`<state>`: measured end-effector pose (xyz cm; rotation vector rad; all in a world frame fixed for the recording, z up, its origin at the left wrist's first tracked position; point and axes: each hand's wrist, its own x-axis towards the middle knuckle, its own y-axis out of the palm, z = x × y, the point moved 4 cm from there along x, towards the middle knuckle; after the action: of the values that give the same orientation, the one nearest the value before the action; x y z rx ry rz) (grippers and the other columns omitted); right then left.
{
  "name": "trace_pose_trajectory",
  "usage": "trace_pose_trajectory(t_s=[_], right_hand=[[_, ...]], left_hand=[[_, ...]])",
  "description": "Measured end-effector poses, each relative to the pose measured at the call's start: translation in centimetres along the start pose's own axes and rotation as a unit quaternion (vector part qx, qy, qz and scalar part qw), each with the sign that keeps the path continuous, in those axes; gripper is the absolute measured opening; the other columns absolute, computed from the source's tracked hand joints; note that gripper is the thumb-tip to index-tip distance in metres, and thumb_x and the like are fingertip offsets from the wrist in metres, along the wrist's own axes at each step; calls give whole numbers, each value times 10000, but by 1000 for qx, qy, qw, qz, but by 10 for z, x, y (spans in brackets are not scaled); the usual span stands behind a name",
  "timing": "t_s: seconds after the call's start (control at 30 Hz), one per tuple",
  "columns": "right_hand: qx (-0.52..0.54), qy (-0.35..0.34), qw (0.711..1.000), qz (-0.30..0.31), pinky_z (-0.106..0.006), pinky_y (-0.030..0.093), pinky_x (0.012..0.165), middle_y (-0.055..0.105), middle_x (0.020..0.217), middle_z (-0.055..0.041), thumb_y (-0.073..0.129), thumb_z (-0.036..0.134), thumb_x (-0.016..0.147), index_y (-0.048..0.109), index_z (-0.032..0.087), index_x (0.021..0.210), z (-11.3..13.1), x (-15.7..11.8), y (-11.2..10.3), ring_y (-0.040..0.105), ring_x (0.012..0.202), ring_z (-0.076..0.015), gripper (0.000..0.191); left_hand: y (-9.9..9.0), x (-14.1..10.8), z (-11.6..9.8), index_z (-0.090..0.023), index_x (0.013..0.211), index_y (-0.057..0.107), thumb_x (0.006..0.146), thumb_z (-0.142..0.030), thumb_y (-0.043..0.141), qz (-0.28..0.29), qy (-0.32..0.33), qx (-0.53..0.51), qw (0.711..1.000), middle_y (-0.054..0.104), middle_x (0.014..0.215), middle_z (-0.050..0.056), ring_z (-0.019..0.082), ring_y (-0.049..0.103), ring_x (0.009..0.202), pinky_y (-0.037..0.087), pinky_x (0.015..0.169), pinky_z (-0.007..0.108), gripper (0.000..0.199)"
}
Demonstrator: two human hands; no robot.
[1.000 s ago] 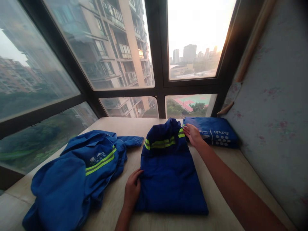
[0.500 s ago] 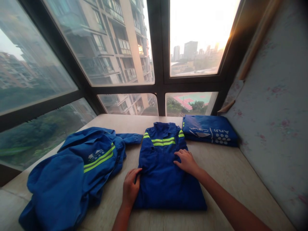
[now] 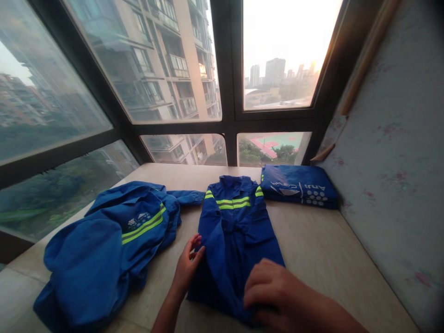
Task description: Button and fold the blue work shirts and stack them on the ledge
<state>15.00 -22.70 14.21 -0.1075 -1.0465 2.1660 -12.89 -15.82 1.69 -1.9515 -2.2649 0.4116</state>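
Observation:
A blue work jacket (image 3: 225,240) with yellow-green and grey stripes across its chest lies in front of me, collar away from me and sides tucked in. At its left edge is my left hand (image 3: 189,261), fingers slightly bent and thumb apart, the tips at the cloth. My right hand (image 3: 277,291) is over the lower right part of the jacket, closed with curled fingers on the cloth near the hem. It is a little blurred, and it hides that corner. A long sleeve or fold runs down the jacket's left front.
To the left a second blue striped jacket (image 3: 86,263) lies loosely spread, one sleeve reaching toward the middle jacket. A folded blue garment (image 3: 298,185) with white lettering sits at the back right. Windows (image 3: 180,60) stand behind the pale ledge (image 3: 322,249); a flowered wall (image 3: 395,185) is on the right.
My right hand has come from the jacket's middle down toward me, closing on cloth. The lower front, smooth before, now shows folds and a sleeve. My left hand has barely moved.

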Motion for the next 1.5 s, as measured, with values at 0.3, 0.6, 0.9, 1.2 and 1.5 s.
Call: trace_pose_trajectory(t_s=[0.3, 0.6, 0.9, 1.2, 1.5], right_hand=[[63, 231, 970, 51, -252, 450, 810, 714, 975, -8, 662, 322, 835, 720, 246, 977, -79, -50, 63, 639, 904, -178, 172], [-205, 358, 907, -85, -378, 439, 880, 619, 1184, -124, 569, 291, 872, 542, 214, 1360, -127, -16, 84, 607, 1036, -284, 494], [-273, 379, 877, -112, -332, 388, 839, 640, 1094, -96, 477, 325, 971, 582, 256, 1298, -166, 10, 57, 597, 1019, -238, 350], [-245, 400, 875, -119, -337, 417, 858, 640, 1122, -120, 487, 438, 954, 598, 201, 1261, -167, 22, 37, 593, 1050, -255, 403], [-171, 351, 913, -119, -329, 469, 913, 653, 1182, -131, 441, 162, 908, 572, 160, 1323, -159, 26, 71, 622, 1073, -232, 436]], left_hand=[[11, -45, -16, -199, 1107, 689, 872, -477, 565, 177, 19, 106, 978, 707, 1098, 87, 249, 658, 1040, 507, 938, 365, 385], [60, -35, -20, -163, 1360, 545, 810, -399, 616, 121, 76, 313, 939, 581, 1373, 146, 297, 526, 1283, 382, 1102, 461, 602], [47, -82, -77, -225, 851, 746, 691, -38, 480, 322, 158, 115, 927, 733, 916, 26, 198, 638, 999, 376, 1091, 372, 362], [13, -105, -51, -295, 1246, 640, 802, -230, 603, 387, 9, 181, 904, 680, 1211, 23, 217, 599, 1146, 430, 1055, 339, 450], [96, -71, -28, -191, 1374, 545, 778, -179, 548, 117, 107, 460, 874, 615, 1254, 146, 320, 624, 1070, 525, 899, 422, 596]])
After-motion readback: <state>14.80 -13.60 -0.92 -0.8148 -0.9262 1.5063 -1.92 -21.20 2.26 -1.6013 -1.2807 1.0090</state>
